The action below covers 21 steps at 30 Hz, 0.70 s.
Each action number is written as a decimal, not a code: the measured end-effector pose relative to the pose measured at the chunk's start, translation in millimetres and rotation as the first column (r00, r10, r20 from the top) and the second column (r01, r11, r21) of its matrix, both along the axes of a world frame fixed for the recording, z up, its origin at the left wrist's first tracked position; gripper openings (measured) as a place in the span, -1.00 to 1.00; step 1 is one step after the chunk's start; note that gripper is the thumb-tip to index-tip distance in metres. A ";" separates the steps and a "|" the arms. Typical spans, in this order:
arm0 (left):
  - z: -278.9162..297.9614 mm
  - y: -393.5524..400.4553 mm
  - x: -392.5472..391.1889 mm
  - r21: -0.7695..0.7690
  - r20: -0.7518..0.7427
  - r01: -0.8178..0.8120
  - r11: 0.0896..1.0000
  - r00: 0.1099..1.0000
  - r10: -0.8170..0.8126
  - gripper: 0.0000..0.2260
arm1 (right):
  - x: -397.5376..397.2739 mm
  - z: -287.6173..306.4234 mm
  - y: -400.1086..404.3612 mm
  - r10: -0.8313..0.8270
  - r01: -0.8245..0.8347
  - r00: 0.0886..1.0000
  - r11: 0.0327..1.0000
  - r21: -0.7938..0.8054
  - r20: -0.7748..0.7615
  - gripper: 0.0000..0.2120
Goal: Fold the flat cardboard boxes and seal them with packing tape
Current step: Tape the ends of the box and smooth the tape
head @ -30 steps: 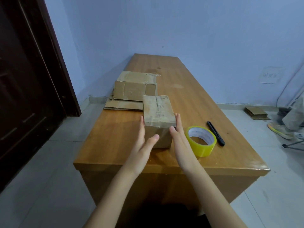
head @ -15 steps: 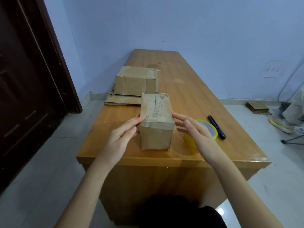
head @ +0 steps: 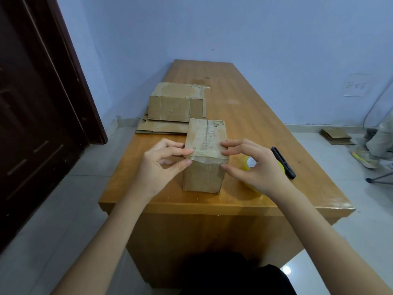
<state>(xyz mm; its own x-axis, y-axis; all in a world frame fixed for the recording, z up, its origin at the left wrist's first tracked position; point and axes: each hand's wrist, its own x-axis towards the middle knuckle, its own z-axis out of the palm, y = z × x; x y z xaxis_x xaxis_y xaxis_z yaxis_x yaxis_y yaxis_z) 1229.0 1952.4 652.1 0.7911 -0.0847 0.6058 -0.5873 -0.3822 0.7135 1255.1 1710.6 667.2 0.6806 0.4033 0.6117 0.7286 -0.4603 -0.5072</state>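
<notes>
A small folded cardboard box (head: 203, 177) stands near the front edge of the wooden table (head: 255, 128), with clear tape across its top front edge. My left hand (head: 161, 165) pinches the box's top left corner between thumb and fingers. My right hand (head: 253, 165) pinches the top right corner the same way. A yellow roll of packing tape (head: 249, 163) lies just right of the box, mostly hidden behind my right hand. Farther back on the left, another folded box (head: 175, 103) sits on flat cardboard sheets (head: 161, 127).
A black marker (head: 284, 162) lies to the right of the tape roll. A dark door (head: 32, 103) stands at the left. On the floor at the right are a cardboard stack (head: 336, 136) and another person's shoe (head: 364, 158).
Both hands have closed in from beside the box onto its top front corners and now pinch them. The view has tilted down and closer to the table.
</notes>
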 end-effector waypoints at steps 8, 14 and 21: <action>4.5 2.4 4.2 0.120 0.126 -0.052 0.991 0.991 0.037 -0.84 | 4.9 3.5 5.6 -0.060 0.059 0.998 0.997 0.041 0.010 -0.68; 0.8 4.2 4.1 0.146 0.135 -0.012 0.989 0.991 -0.008 -0.82 | 2.3 -2.3 5.2 -0.006 0.012 0.995 0.999 -0.054 0.102 -0.58; -1.0 4.5 4.4 0.105 0.143 -0.009 0.994 0.990 -0.007 -0.82 | 0.5 -7.3 18.7 -0.028 0.039 0.947 0.999 -0.030 0.319 -0.77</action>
